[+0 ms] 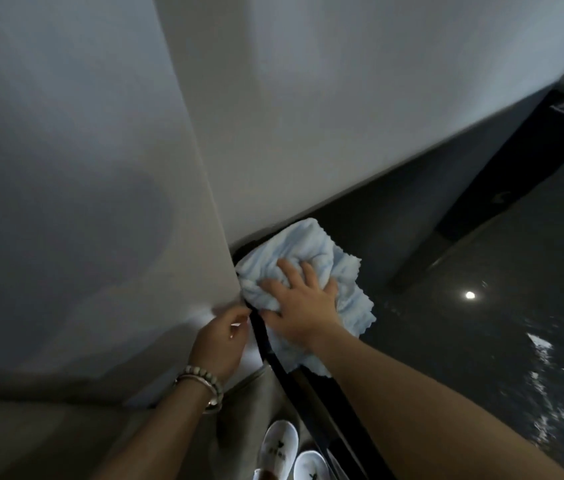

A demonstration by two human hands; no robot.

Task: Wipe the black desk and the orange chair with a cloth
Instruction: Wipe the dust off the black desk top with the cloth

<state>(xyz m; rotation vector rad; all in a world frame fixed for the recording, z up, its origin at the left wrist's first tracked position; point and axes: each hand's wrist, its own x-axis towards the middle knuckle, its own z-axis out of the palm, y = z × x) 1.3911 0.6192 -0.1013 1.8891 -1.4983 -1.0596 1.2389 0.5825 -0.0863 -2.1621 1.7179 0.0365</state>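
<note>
The black glossy desk (481,348) fills the right of the view, and its front edge runs down to the bottom middle. A crumpled light blue cloth (311,244) lies on the desk's far left corner, against the wall. My right hand (303,303) presses down on the cloth with its fingers spread. My left hand (220,341) rests against the wall's outer corner just left of the desk edge. Its fingers are loosely curled and I see nothing in it. The orange chair is not in view.
A pale wall (100,168) juts out on the left and runs behind the desk. A dark upright panel (502,188) stands on the desk at the back right. Light streaks reflect on the desk's right side. White slippers (279,448) show on the floor below.
</note>
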